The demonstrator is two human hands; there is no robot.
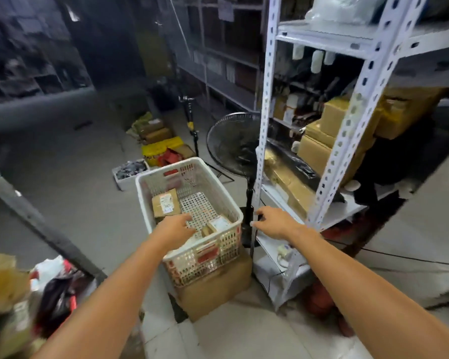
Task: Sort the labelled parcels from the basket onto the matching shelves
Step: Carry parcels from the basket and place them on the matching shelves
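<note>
Basket (151, 203) nearly emptied: two parcels (165, 202) remain (shelves (347, 211) stocked); left hand (175, 229) and right hand (272, 220) spread, empty.

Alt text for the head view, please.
Both bare hands reach toward a white basket on a cardboard box: left hand over it, right hand beside its rim. Two labelled parcels lie inside; a white shelf of boxes stands right.
</note>
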